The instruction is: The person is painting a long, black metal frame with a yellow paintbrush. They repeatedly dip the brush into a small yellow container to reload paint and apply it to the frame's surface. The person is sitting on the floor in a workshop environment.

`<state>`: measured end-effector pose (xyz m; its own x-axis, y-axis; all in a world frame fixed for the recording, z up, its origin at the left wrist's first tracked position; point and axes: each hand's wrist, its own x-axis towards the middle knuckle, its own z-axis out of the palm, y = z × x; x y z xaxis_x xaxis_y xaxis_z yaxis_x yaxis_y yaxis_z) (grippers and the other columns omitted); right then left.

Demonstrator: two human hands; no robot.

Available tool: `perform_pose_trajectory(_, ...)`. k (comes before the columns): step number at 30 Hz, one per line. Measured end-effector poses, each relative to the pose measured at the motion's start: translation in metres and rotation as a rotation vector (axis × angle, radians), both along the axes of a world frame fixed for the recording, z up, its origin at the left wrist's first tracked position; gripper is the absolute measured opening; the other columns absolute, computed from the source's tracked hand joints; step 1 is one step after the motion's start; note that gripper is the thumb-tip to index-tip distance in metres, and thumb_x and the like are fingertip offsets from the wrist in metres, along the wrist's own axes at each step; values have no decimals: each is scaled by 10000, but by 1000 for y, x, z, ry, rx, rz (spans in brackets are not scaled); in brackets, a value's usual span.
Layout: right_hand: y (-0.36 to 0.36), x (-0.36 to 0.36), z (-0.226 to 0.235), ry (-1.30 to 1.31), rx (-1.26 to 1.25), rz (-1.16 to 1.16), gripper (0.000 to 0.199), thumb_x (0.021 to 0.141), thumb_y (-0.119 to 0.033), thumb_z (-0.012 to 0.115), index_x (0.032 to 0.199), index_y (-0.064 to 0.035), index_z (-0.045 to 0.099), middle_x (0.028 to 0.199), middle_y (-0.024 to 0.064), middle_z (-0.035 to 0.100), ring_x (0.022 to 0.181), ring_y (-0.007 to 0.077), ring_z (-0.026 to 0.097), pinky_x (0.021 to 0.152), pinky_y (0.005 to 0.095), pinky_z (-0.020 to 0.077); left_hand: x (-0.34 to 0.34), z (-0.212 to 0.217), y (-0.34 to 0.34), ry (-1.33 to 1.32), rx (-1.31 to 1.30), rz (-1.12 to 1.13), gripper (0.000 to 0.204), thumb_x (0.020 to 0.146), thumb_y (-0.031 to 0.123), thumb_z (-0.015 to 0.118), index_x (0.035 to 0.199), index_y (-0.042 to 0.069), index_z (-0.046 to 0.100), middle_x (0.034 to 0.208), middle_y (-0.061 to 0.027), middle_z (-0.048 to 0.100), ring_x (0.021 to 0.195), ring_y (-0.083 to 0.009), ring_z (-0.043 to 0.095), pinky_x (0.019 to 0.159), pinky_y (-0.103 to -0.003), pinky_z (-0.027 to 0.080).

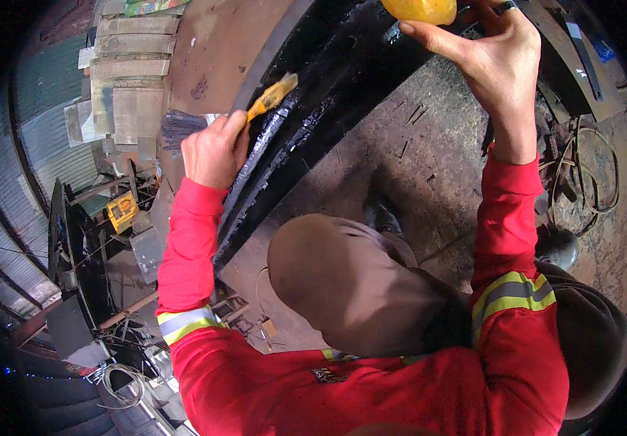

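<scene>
My left hand is closed round the handle of a paintbrush, whose yellow handle and pale bristles point up and to the right. Below the bristles runs a long black metal piece with glossy wet-looking streaks along its ridges. At the top edge of the view, my right hand grips a shiny, rounded, yellow translucent thing between thumb and fingers. Its upper part is cut off by the frame, so its kind cannot be told.
Several cardboard-like sheets lie at the upper left. A yellow tool or box stands among scrap metal at the left. A coiled hose lies on the stained floor at the right, near my boot.
</scene>
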<state>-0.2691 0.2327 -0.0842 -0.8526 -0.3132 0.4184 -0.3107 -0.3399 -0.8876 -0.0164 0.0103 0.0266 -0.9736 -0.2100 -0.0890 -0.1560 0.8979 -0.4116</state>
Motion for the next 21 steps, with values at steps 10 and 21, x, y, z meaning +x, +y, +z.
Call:
perform_pose_trajectory(10, 2, 4, 10, -123, 27, 65, 584, 602, -138, 912, 1094, 31, 647, 970, 72, 691, 924, 139, 646, 862, 287, 507, 32, 27, 9, 173, 81, -25, 87, 841, 105, 698, 892, 89, 630, 768, -107, 619, 647, -318, 635, 543, -376, 491)
perform_pose_trajectory(21, -1, 5, 6, -114, -15, 101, 574, 614, -118, 907, 1098, 39, 640, 987, 73, 687, 935, 144, 646, 887, 287, 497, 50, 33, 25, 228, 279, 283, 137, 845, 138, 704, 956, 87, 643, 785, -151, 667, 687, -348, 663, 587, -384, 512)
